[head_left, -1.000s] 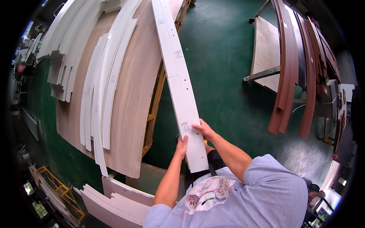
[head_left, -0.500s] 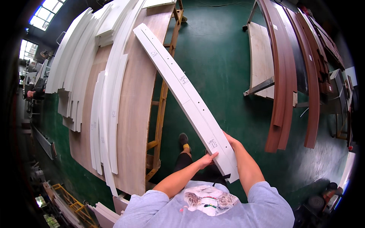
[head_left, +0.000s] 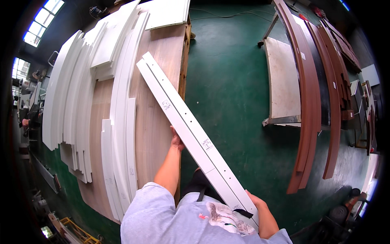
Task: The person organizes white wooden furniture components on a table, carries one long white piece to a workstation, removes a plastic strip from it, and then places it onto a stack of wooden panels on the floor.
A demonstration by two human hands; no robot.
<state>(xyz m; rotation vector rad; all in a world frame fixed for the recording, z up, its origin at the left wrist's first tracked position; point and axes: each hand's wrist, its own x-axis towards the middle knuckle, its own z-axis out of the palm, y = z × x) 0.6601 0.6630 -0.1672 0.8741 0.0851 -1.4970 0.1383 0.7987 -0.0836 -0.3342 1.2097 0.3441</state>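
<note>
A long white board point(head_left: 189, 140) slants across my front, its far end over the wood-topped table and its near end against my shirt. A lengthwise seam and the offset far end suggest two strips lying together; small dark holes and printed labels dot the top. My left hand point(head_left: 176, 140) grips the left edge around the middle, some fingers hidden underneath. Near the close end, my right hand point(head_left: 255, 200) is closed on the right edge, fingers partly out of sight. A short black strap point(head_left: 243, 213) lies across the board's near end.
On my left, the wood-topped table point(head_left: 156, 89) bears several white boards point(head_left: 69, 89) in stacks. Reddish-brown boards point(head_left: 306, 101) rest on a rack to the right, beside a pale panel point(head_left: 283, 77). Green floor point(head_left: 227, 81) runs between. A cable point(head_left: 231, 16) lies at the far end.
My left hand has slid forward along the board, from near the close end to about its middle. The board has shifted nearer to my body. The table now appears closer.
</note>
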